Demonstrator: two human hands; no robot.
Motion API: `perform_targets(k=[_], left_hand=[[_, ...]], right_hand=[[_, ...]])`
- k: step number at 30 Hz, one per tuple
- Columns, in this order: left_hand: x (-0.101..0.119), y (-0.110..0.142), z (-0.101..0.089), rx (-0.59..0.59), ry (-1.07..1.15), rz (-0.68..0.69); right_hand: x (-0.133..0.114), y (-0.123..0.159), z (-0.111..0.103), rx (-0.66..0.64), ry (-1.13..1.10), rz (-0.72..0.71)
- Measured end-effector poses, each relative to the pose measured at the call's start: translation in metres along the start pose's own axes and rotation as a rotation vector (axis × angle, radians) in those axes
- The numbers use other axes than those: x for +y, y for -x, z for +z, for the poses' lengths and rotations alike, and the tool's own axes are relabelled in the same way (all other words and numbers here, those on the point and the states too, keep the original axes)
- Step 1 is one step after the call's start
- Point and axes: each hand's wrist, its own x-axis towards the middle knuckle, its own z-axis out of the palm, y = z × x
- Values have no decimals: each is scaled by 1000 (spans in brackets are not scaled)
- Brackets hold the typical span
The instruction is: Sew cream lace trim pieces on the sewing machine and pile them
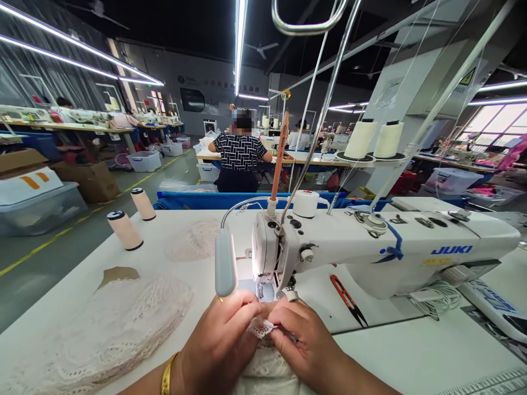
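My left hand (222, 340) and my right hand (302, 340) both pinch a small piece of white lace (261, 328) just in front of the presser foot (260, 289) of a white JUKI sewing machine (370, 247). More of the white lace fabric (267, 370) hangs down between my wrists. A gold bangle sits on my left wrist. The fingers of both hands are closed on the lace.
A pile of white lace pieces (111, 329) lies at the left, another (193, 241) farther back. Two thread cones (124, 230) stand on the white table (411, 356). Red thread snips (348, 299) lie under the machine arm. A person (240, 159) sits at the bench ahead.
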Motion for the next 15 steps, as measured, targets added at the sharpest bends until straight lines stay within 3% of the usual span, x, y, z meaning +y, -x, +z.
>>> perform_targets(k=[6, 15], left_hand=[[-2, 1, 3, 61, 5, 23], [-3, 3, 1, 51, -30, 62]], right_hand=[[-1, 0, -1, 23, 37, -24], [-5, 1, 1, 56, 20, 25]])
